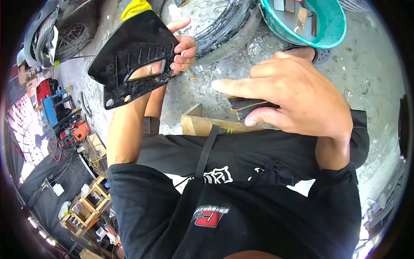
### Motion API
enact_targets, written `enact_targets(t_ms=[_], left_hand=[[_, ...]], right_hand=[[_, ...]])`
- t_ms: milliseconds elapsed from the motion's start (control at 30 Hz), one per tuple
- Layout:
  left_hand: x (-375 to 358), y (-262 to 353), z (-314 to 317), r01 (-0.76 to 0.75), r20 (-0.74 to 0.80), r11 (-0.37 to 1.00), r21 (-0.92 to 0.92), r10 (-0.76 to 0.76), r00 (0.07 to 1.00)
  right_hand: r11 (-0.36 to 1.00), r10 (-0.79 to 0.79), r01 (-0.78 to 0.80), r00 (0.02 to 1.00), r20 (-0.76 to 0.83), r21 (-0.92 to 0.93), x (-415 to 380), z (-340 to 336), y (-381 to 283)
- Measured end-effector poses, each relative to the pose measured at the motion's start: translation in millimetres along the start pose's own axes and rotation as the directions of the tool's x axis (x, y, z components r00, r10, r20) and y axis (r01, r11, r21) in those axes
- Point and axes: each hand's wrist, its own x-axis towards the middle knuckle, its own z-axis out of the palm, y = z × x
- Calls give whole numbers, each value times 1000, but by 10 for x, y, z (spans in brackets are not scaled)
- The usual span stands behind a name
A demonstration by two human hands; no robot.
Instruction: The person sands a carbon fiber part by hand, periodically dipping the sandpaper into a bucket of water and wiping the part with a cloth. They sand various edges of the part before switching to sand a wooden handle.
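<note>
A glossy black panel [138,39] with a row of slits, a long cut-out and round holes near its lower edge is held up at the upper left. My left hand [184,52] grips its right edge, fingers curled round the front; part of the hand shows through the cut-out. Over my lap, my right hand [297,93] pinches a folded dark sheet [246,105] with yellowish edges between the thumb and the curled fingers. Its index finger points out towards the panel, apart from it. Most of the sheet is hidden under that hand.
A teal basin [325,45] of water with several small blocks stands at the upper right. Beside it a tyre [222,41] lies on the wet floor. A wooden box [196,123] is before my lap, a yellow cloth [134,8] behind the panel. Shelving [88,211] stands left.
</note>
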Motion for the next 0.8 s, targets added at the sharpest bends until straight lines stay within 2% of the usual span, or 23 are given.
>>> enact_targets(t_ms=[67, 133, 167, 200, 233, 267, 300, 400, 433, 600, 667, 733, 800], left_hand=[[26, 15, -83, 6, -22, 999, -39, -7, 1000], [9, 18, -112, -63, 30, 995, 73, 61, 998], [-5, 3, -71, -209, -150, 938, 276, 257, 955], [-17, -14, -17, -222, -332, 811, 541, 448, 830], [-24, -31, 86, -93, -475, 684, 723, 591, 652], [37, 23, 152, 2, -574, 683, 730, 612, 544], [-4, 14, 580, 145, -646, 664, 733, 614, 454], [-94, 88, 556, 94, -521, 539, 837, 731, 440], [-96, 132, 505, 144, -540, 527, 837, 756, 371], [-161, 201, 486, 212, -595, 560, 801, 702, 391], [-164, 207, 499, 326, -579, 483, 813, 729, 366], [-151, 192, 548, 332, -557, 456, 825, 752, 352], [-153, 211, 570, 448, -536, 374, 812, 781, 320]], right_hand=[[1000, 2, -2, 1000, -12, -12, 12, -1, -22], [1000, 10, -11, 1000, -18, -26, 22, 4, -57], [999, 12, -14, 998, -68, -33, 20, 13, -76], [999, 15, -19, 996, -87, -44, 24, 5, -91], [998, 19, -25, 994, -105, -56, 27, -1, -104], [997, 22, -31, 992, -124, -67, 30, -7, -119], [994, 52, -62, 993, -108, -95, 35, -24, -126], [974, 135, -132, 991, 1, -183, 51, -96, -149], [972, 105, -119, 992, -75, -203, 40, -25, -83], [964, 95, -134, 980, -175, -228, 73, 96, 10], [958, 113, -142, 985, -128, -249, 106, 130, 26], [953, 128, -146, 988, -84, -267, 124, 174, 60], [965, 27, -56, 993, -115, -257, 128, 227, 105]])
